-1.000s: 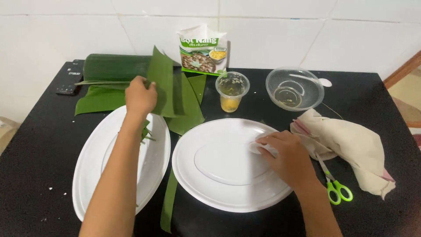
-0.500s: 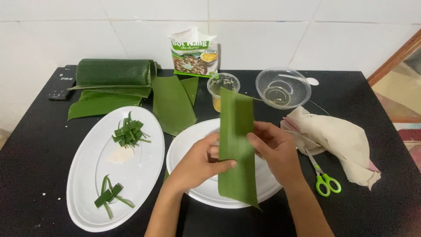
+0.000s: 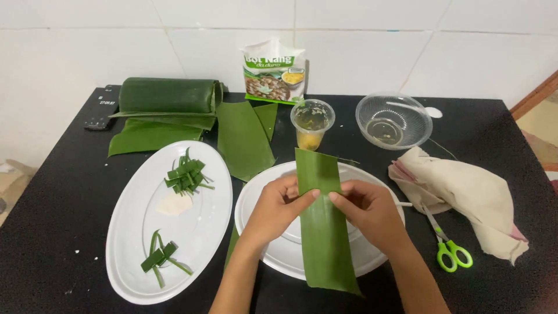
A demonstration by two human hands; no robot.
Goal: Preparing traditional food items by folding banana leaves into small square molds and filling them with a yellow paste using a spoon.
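Holding the long strip of banana leaf (image 3: pixel 322 224) over the round white plate (image 3: pixel 261 192), we run the main risk of splitting it: such a leaf tends to tear along its ribs, and a sharp pinch or uneven pull from either side would likely start a rip near the middle. The strip's lower end hangs past the near edge of the round white plate, toward the front of the black worktop (image 3: pixel 70 203), so a loose hold could let it slide off onto that dark surface. Just behind the round white plate stands a clear cup with yellow liquid (image 3: pixel 312 123), close to the strip's upper end; a careless lift of the leaf might knock it over. Our left hand (image 3: pixel 276 209) comes in from the left of the plate, its fingers (image 3: pixel 302 200) closed on the strip's left edge with the thumb on top. Our right hand (image 3: pixel 369 212) mirrors it from the right, its fingers clamped on the right edge, fingertips nearly meeting those of the left at the strip's middle. Both wrists sit low over the plate, forearms angled inward. To the right of the plate lie green-handled scissors (image 3: pixel 447 247) and a beige cloth (image 3: pixel 465 189).
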